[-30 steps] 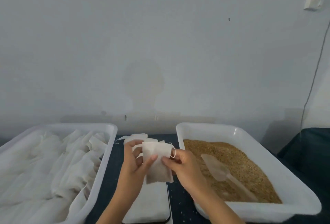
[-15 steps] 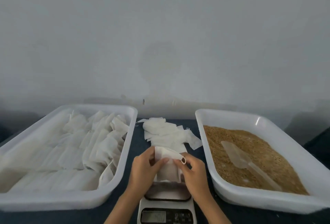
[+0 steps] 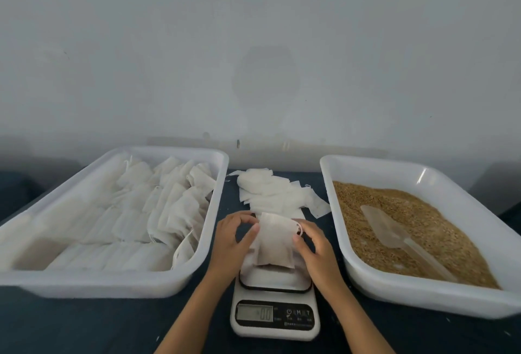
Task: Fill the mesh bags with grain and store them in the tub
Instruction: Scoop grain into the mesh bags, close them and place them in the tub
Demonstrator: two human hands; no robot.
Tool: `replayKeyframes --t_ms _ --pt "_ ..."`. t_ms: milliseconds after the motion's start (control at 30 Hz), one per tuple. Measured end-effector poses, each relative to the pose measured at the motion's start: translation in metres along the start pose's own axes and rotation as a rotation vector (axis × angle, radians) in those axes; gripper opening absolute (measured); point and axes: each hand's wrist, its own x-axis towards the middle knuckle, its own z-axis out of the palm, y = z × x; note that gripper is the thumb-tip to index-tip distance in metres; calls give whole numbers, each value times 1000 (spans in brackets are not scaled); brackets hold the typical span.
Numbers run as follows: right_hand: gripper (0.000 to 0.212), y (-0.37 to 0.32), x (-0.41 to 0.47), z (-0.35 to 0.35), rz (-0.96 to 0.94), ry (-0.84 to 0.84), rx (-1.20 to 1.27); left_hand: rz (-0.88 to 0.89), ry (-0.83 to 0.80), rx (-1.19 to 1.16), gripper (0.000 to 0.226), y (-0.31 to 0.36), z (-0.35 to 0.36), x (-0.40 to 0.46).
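Both hands hold one mesh bag upright over the kitchen scale at the worktop's near edge, between the storage tub of bags on the left and the grain tub on the right. The left hand pinches the bag's side; the right hand grips its drawstring corner. Opening the mouth wide and standing the bag squarely on the platform should ease filling with the scoop lying in the grain.
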Motion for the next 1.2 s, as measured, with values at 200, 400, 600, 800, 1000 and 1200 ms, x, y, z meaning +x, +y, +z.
replayKeyframes --t_ms 200,400,600,800,1000,1200 --pt "35 4 -1 -4 125 10 245 -323 76 -291 15 -14 -1 3" --pt "32 9 -2 -5 166 34 342 -433 164 -388 18 -22 -5 4" --pt "32 9 -1 -4 166 36 375 -405 147 -398 18 -24 -2 4" --pt "29 10 2 -2 165 23 356 -395 115 -386 16 -25 -1 4" --pt "27 10 8 -2 177 26 367 -340 57 -352 10 -21 0 1" --pt "23 7 13 0 195 15 293 -296 -30 -250 11 -17 3 4"
